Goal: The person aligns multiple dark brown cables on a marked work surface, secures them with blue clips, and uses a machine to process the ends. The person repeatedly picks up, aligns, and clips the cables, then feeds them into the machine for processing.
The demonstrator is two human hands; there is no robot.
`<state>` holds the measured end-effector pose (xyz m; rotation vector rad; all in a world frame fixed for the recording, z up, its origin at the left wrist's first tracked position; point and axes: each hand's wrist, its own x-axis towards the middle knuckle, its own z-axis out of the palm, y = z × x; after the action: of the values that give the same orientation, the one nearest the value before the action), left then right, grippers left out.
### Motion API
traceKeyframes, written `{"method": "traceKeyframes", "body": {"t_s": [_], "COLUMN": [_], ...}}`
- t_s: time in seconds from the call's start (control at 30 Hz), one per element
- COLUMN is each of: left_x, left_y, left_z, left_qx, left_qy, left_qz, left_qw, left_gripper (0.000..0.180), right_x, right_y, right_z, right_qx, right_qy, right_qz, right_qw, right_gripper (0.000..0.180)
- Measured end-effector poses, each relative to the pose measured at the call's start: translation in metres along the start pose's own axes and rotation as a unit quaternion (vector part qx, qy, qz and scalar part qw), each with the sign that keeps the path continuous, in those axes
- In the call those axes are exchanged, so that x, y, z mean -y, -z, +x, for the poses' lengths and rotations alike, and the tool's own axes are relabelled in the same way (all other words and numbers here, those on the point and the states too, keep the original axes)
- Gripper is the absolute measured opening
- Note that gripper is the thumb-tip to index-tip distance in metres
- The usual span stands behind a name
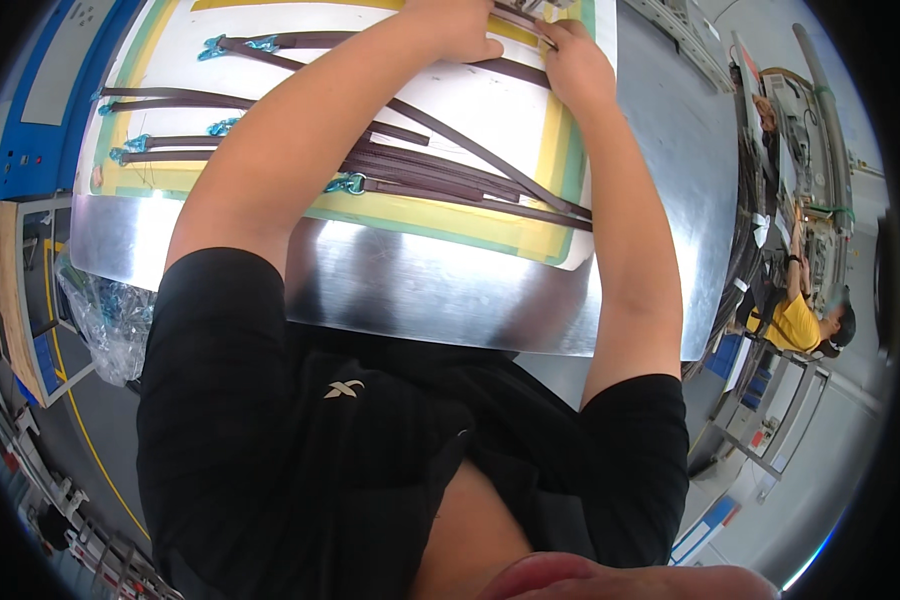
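At the upper edge, my right hand (577, 68) has its fingers closed on a dark brown strap (523, 18) beside a metal machine part. My left hand (454, 30) is closed at the same strap, its thumb pointing right; the upper frame edge cuts off most of its fingers. Another length of brown strap (510, 70) passes just below both hands. Under my left forearm lies a bundle of brown straps (420, 168). One carries a metal clasp (351, 184) with teal wrapping. More straps with teal-wrapped ends (135, 150) lie to the left.
The white work board (470, 110) is edged with yellow and green tape on a shiny metal table (420, 285). A clear plastic bag (110, 315) hangs at the left by a blue cabinet (35, 100). Far right, a person in yellow (795, 322) works near other equipment.
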<state>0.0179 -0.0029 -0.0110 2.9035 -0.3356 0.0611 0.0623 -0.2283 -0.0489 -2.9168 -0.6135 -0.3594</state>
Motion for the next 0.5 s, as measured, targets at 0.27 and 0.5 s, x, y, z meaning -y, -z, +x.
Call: {"method": "traceKeyframes", "body": {"t_s": [0.27, 0.5], "left_x": [-0.005, 0.039], "left_y": [-0.019, -0.014], "left_z": [0.012, -0.003], "left_qx": [0.002, -0.003], "left_qy": [0.028, -0.077], "left_qz": [0.043, 0.052], "left_qw": [0.999, 0.996], "left_gripper": [0.071, 0.076], "right_x": [-0.004, -0.003], "right_y": [-0.011, -0.004], "right_z": [-0.005, -0.008], "right_qx": [-0.043, -0.056], "right_qy": [0.013, -0.010], "right_qz": [0.029, 0.042], "right_qw": [0.999, 0.997], "right_gripper": [0.044, 0.042]}}
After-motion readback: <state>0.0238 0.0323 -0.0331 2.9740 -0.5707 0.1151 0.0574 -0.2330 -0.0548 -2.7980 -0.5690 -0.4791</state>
